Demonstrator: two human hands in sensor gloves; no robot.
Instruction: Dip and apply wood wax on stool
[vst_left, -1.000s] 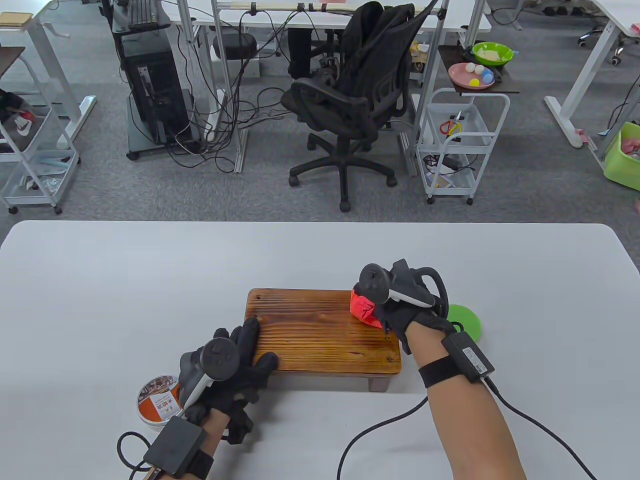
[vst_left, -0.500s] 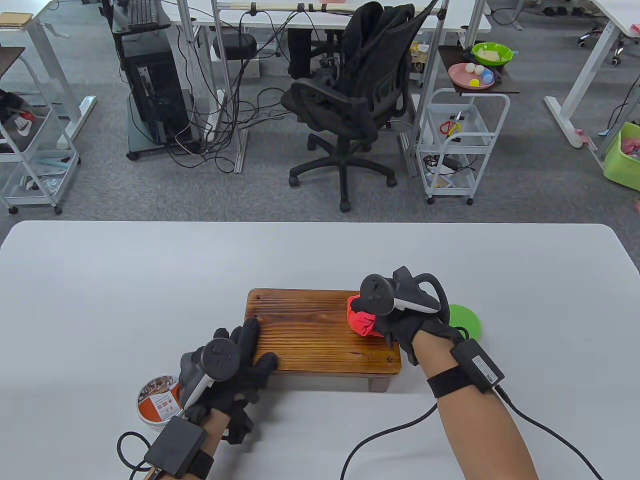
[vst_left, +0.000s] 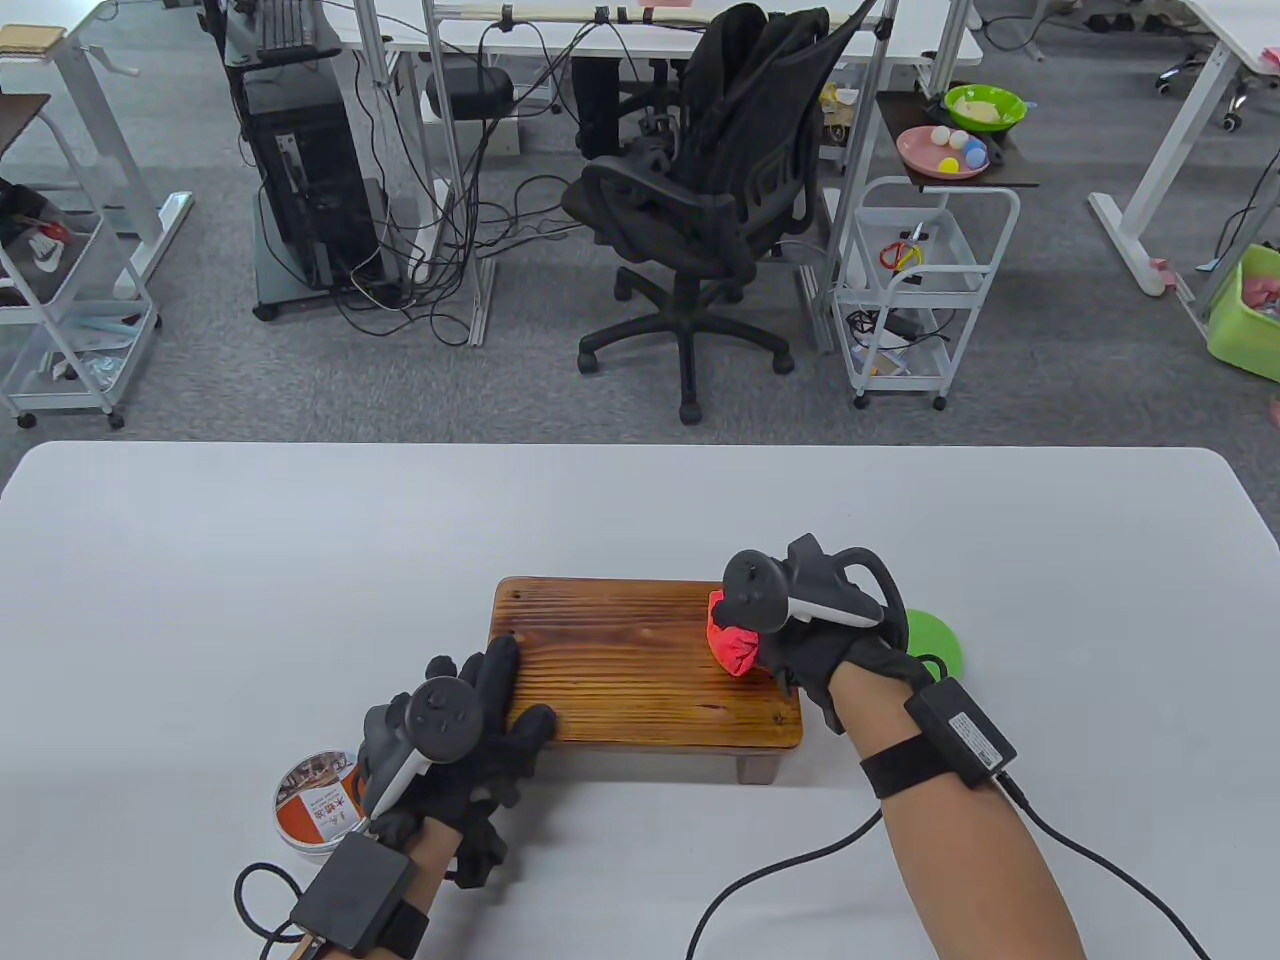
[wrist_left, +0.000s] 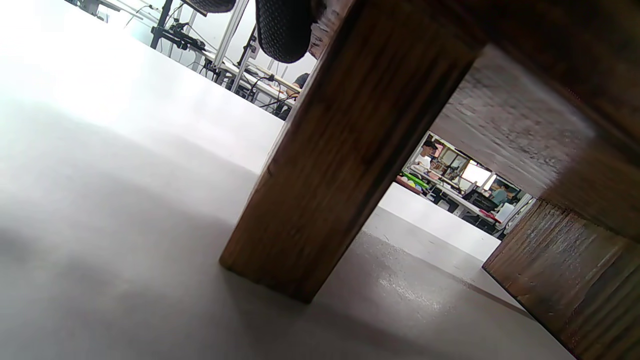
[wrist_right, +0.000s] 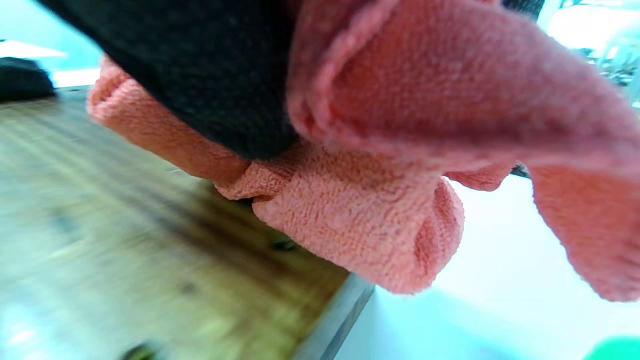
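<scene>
Stool: on the table, in the near middle.
Right hand: grips a red cloth on the stool's right end.
Left hand: rests open on the stool's left corner.
Tin: left of the stool.
Tip: press lightly and rub along the grain.

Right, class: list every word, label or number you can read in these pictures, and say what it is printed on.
Wax tin: the orange and white label carries dark characters, too small to read.
Box strapped to the right wrist: white sticker, print too small to read.
Nothing else carries legible text.
</scene>
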